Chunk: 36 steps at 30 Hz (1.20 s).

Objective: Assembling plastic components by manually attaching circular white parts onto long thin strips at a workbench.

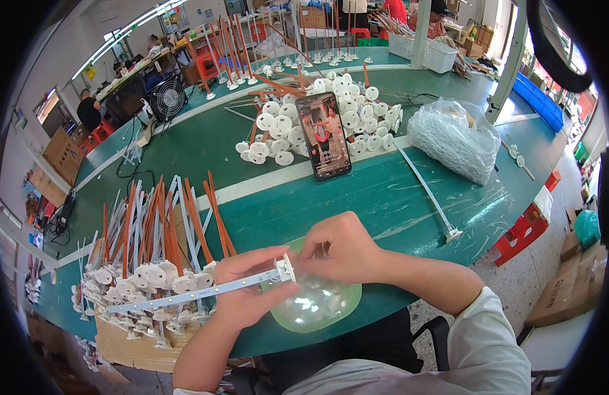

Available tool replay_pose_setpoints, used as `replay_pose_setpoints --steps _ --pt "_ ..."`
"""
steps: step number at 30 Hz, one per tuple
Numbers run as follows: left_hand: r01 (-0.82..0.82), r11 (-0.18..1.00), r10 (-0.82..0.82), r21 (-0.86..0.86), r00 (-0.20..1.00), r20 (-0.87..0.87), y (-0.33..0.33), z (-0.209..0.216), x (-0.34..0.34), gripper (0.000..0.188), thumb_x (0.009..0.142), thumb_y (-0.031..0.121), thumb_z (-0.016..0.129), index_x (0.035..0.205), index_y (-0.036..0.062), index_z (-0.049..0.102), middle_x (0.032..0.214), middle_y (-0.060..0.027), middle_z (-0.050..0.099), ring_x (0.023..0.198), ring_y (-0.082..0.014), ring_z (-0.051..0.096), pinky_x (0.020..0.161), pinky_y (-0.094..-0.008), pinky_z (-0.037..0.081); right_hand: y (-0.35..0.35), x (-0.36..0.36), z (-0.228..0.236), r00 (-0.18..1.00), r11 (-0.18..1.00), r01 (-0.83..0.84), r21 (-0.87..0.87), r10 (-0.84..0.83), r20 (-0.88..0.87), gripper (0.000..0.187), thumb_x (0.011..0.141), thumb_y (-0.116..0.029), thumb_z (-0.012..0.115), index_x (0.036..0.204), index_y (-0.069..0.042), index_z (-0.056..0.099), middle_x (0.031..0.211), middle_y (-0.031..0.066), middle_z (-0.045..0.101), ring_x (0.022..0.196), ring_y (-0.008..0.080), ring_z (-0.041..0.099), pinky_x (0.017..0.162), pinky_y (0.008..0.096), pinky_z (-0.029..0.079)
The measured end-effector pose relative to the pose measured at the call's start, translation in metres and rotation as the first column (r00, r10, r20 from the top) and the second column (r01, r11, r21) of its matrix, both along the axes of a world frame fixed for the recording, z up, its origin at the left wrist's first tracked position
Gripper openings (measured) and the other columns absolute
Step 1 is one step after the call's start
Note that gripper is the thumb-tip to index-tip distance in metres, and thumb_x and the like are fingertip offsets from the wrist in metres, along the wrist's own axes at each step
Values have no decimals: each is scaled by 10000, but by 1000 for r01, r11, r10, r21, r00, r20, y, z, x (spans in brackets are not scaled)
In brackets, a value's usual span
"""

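Observation:
My left hand [242,289] is closed around the end of an LED light strip [192,296], a narrow pale board dotted with small LEDs. Its white round end cap [286,268] sits between my thumb and fingers, turned to the right. The strip's free end points left over a heap of similar pieces. My right hand [344,247] is closed in a pinch close to the cap's outer face; whatever lies between those fingertips is hidden. Below both hands stands a translucent green bowl [349,312] with small shiny pieces inside.
Many strips with white discs [153,276] are piled at left on cardboard. Behind the bowl, a phone [324,135] leans on more white discs [278,125]. A clear plastic bag [452,138] and a single strip [426,187] lie at right on the green table [383,204].

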State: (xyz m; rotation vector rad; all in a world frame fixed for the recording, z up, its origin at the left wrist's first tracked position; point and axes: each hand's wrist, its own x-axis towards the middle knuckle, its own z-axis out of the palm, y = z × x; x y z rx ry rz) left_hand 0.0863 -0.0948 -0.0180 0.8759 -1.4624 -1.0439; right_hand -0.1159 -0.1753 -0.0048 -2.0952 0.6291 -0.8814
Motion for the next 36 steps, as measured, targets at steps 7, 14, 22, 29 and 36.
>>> replay_pose_setpoints --steps 7,14,22,29,36 --pt "2 998 2 63 998 -59 -1 1 -1 520 707 -18 793 1194 -30 610 1087 -186 681 1030 -256 670 884 -376 567 4 4 2 991 992 119 -36 -116 70 131 712 -133 802 725 -38 713 663 63 672 532 128 601 491 261 481" --pt "4 986 26 166 984 -179 2 4 -1 515 708 -64 779 1196 -7 624 1074 -120 687 963 -156 658 855 -305 538 4 7 -7 975 938 77 -338 0 223 80 728 -12 746 793 -47 715 777 78 697 616 179 641 530 276 503" --pt "-73 997 75 14 975 -209 4 2 2 554 694 -77 772 1217 -22 597 1152 -170 662 1081 -219 640 928 -343 509 10 7 2 965 970 40 -240 25 260 116 786 8 711 837 -23 612 907 110 715 659 200 668 576 282 527" --pt "-93 996 92 4 975 -202 1 4 -1 540 696 -64 771 1207 -27 600 1148 -182 659 1098 -233 632 954 -360 493 1 6 -5 956 974 105 -203 -43 291 64 816 4 699 850 -10 646 852 114 724 613 160 668 566 263 530" --pt "32 988 -44 -149 996 -75 1 8 2 517 694 14 795 1179 -19 620 1121 -177 669 1170 -317 589 994 -414 467 6 6 2 990 979 -25 -201 52 132 147 792 31 704 900 3 609 735 93 692 590 160 670 537 254 511"
